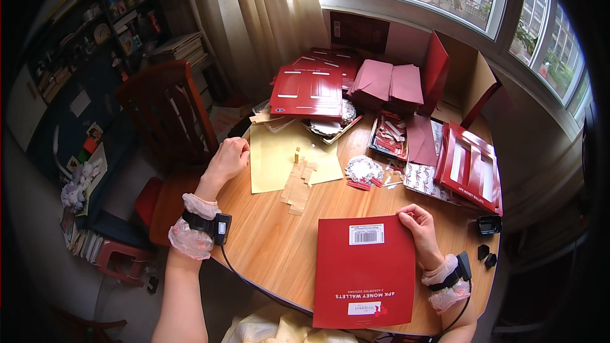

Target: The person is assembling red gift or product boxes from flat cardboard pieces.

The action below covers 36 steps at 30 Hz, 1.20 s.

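Observation:
My right hand (419,230) pinches the upper right corner of a flat red card packet (365,263). The packet has a white barcode label near its top, and its print is upside down to me. It lies at the table's near edge. My left hand (230,156) is curled closed beside the left edge of a yellow paper sheet (267,164); whatever its fingers hold is hidden. Overlapping strips of tan tape (297,187) run from the sheet onto the wooden table, and a small yellow piece (297,154) stands among them.
Red card packets with slots (307,92) are piled at the back. Pink card stacks (387,81) stand by an open cardboard box (467,79). White patterned round cut-outs (364,169) lie mid-table, and red window-cut packets (470,168) at right. A wooden chair (168,114) stands left.

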Tool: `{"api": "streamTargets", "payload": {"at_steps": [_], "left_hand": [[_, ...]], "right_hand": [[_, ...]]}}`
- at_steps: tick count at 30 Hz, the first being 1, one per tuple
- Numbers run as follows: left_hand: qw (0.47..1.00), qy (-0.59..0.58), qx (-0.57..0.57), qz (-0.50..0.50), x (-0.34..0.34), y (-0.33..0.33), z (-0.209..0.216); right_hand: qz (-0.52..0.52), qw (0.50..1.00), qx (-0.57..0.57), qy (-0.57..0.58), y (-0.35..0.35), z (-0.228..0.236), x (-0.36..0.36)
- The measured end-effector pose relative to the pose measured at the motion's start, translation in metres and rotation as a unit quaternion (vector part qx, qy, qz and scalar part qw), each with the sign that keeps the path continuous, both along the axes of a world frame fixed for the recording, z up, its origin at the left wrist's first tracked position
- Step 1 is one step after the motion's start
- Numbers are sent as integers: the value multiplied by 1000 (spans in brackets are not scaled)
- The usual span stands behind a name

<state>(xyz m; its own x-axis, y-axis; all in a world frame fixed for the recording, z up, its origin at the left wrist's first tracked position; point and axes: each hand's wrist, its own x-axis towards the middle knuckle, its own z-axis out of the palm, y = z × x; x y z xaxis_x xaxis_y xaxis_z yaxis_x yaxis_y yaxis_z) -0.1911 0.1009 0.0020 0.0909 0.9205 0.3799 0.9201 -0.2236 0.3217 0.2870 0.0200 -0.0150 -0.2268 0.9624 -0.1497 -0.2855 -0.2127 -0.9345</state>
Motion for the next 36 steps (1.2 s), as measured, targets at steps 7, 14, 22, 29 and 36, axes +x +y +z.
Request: {"api": "streamTargets", "payload": {"at_steps": [7,14,22,29,36], "left_hand": [[993,111,8,-40,11,-9,5],[962,267,31,-49,14,-3,-1],[925,372,42,-64,28,2,0],[947,317,36,-46,22,6,-5],[994,92,31,41,12,6,-3]], "right_hand": [[2,1000,5,-11,1,-1,2],[9,1000,5,-16,0,1,0],[8,1000,5,-13,-1,-1,2],[10,1000,3,-15,-1,2,1],[9,999,24,-37,-1,0,-2]]}}
